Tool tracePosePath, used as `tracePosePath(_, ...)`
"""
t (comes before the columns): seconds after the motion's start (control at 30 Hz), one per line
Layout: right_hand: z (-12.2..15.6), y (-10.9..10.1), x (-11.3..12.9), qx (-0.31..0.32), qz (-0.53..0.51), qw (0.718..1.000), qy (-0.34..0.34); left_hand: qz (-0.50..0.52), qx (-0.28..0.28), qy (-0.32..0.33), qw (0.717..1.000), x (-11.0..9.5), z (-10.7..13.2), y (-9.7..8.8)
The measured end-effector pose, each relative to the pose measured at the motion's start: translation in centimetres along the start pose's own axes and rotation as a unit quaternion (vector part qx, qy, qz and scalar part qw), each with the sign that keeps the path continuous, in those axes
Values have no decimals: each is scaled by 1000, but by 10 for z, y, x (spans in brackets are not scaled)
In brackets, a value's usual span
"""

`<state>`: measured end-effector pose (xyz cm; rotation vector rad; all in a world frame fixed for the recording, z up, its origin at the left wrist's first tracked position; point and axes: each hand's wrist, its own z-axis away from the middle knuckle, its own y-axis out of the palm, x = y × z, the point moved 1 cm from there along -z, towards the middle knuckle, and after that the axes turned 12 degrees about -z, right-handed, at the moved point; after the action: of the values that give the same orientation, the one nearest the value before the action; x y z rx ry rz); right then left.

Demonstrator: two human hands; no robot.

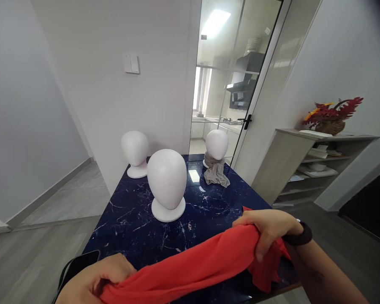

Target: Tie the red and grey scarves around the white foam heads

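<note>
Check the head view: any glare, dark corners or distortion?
All in the head view: bright reflection on the blue table, right of the foremost white head; overhead light in the glass door blown out; top right corner dark; door frame leaning, probably wide-angle distortion; red cloth clearly outlined.

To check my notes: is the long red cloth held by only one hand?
No, the left hand and right hand both grip the long red cloth, stretched between them.
</note>
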<state>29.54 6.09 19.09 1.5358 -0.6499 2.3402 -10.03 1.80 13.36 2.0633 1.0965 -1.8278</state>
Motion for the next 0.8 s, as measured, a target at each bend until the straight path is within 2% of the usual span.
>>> tracePosePath(0.07, -2, -8, -5, 19, -35, 999, 7, 18, -3, 5, 1000, -3, -6, -5)
tracePosePath(0.1, -3, -12, -6, 8, -59, 998, -10, 23, 4, 3, 1000, -5, -9, -8)
tracePosePath(0.17, -7, -21, -8, -54, -122, 988, -73, -1, 29, -20, 999, -10, -17, -14)
tracePosePath(0.27, -16, -34, -4, -145, -247, 941, -178, -89, 54, -132, 986, -16, -29, -22)
tracePosePath(0.37, -28, -42, 9, -160, -334, 897, -242, -173, 92, -213, 957, -17, -40, -22)
tracePosePath(0.43, -37, -43, 21, -108, -348, 896, -252, -211, 67, -215, 951, -16, -50, -18)
tracePosePath(0.47, -42, -42, 27, -61, -344, 904, -246, -215, 29, -203, 955, -17, -56, -14)
tracePosePath(0.53, -50, -35, 41, 58, -322, 920, -214, -182, -56, -158, 969, -18, -72, -5)
tracePosePath(0.6, -57, -25, 52, 168, -294, 926, -166, -107, -94, -82, 986, -21, -91, 8)
tracePosePath(0.7, -64, -12, 65, 263, -272, 918, -120, -2, -53, -26, 998, -22, -114, 29)
tracePosePath(0.8, -63, -10, 67, 269, -274, 917, -109, 73, 49, -31, 996, -13, -122, 45)
